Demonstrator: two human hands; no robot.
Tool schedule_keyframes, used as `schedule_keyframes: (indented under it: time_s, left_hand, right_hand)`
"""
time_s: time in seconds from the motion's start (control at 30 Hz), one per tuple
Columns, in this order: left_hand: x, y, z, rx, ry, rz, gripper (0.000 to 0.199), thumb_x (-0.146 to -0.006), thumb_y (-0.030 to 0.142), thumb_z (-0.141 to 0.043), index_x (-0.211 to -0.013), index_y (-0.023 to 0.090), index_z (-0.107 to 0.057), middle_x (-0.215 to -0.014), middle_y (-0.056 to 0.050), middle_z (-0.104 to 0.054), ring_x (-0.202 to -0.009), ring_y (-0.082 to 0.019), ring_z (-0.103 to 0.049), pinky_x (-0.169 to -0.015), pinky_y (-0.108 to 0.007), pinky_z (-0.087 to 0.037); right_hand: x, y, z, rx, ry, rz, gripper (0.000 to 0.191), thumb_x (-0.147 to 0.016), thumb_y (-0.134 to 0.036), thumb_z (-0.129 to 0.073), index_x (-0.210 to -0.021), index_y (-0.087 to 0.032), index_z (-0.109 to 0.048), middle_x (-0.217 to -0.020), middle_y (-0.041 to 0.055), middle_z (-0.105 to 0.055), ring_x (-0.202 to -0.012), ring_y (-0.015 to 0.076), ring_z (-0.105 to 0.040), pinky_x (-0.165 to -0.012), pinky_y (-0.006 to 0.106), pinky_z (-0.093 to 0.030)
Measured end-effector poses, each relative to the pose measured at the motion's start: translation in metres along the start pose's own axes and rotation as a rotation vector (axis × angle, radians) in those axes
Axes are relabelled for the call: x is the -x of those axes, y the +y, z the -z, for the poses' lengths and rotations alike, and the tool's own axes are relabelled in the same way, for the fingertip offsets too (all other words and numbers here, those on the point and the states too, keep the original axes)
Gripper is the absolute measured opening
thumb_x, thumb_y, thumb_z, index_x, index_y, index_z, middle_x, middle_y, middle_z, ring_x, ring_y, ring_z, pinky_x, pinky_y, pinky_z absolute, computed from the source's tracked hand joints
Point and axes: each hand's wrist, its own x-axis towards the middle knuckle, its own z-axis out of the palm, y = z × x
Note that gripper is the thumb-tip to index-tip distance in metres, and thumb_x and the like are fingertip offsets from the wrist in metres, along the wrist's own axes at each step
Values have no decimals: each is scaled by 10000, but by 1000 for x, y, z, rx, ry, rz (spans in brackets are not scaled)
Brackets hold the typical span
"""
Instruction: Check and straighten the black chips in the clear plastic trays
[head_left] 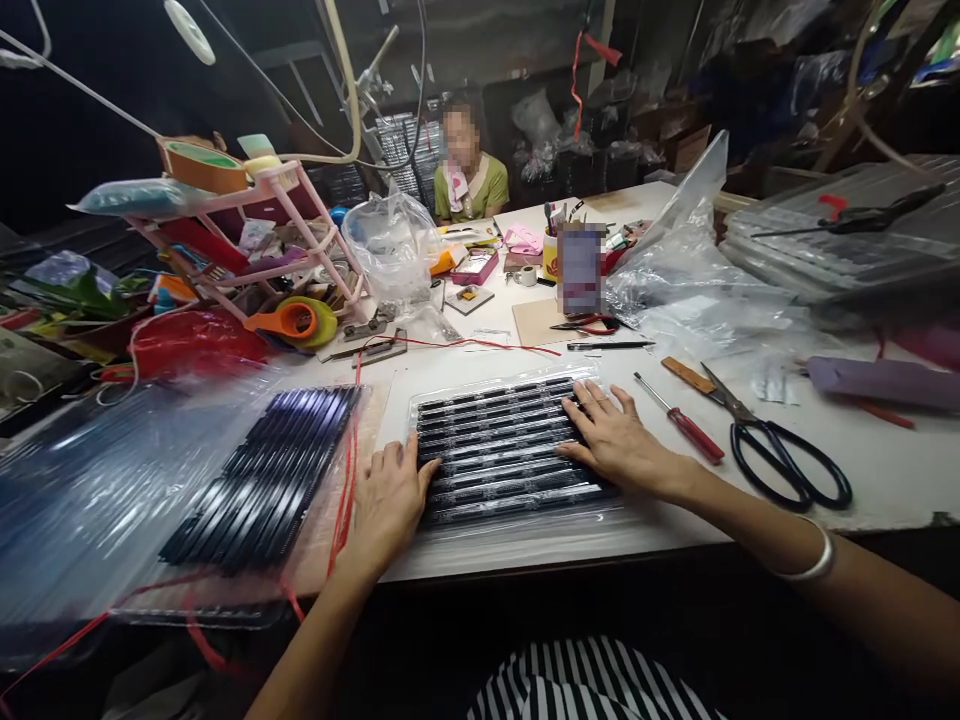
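A clear plastic tray filled with rows of long black strips lies flat on the table in front of me. My left hand rests at its left edge, with the thumb reaching over the tray and the fingers apart from it. Across the tray's right side lies my right hand, fingers spread over the ends of the strips. Neither hand lifts anything. To the left, another batch of black strips sits in clear plastic, with red string running between it and my left hand.
Right of the tray lie a red-handled screwdriver and black-handled scissors. Behind are a pen, a small board and plastic bags. A pink rack and tape dispenser stand left. Another person sits opposite.
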Motion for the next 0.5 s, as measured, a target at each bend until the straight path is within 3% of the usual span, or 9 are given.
schedule_keyframes:
  time_s: [0.07,0.13,0.3,0.5]
  left_hand:
    - [1,8,-4,-110,59,-42,580,-918,405,-341,-1374,49,-390,-1414,-238,-388,-1330,-396,-284,-1041,-608,-198]
    - [-2,18,-9,-222,85,-132,601,-936,407,-292,-1389,17,-347,-1502,-215,-256,-1394,-364,-160,-1086,-589,-112]
    - [-18,43,-21,-254,-51,-343,685,-928,531,-223,-1453,90,-224,-1540,-135,-152,-1417,-293,-131,-1112,-524,-163]
    - [-22,49,-22,-287,-24,-404,692,-919,551,-223,-1459,119,-210,-1545,-110,-137,-1417,-284,-140,-1106,-547,-152]
  right_hand:
    - [-2,-7,-1,4,-11,6,760,-892,-635,-294,-1379,-62,-410,-1477,257,-291,-1395,362,-195,-1088,558,-143]
    - [-1,-9,-3,-10,-35,-2,779,-887,-641,-298,-1399,-60,-374,-1494,251,-256,-1405,360,-163,-1096,553,-137]
    - [1,-12,2,-88,-119,-53,838,-872,-676,-265,-1440,-61,-291,-1529,237,-152,-1420,354,-84,-1107,536,-148]
    - [-15,-18,24,-251,-179,28,854,-851,-712,-251,-1482,-140,-186,-1553,180,-95,-1430,319,-43,-1116,544,-87]
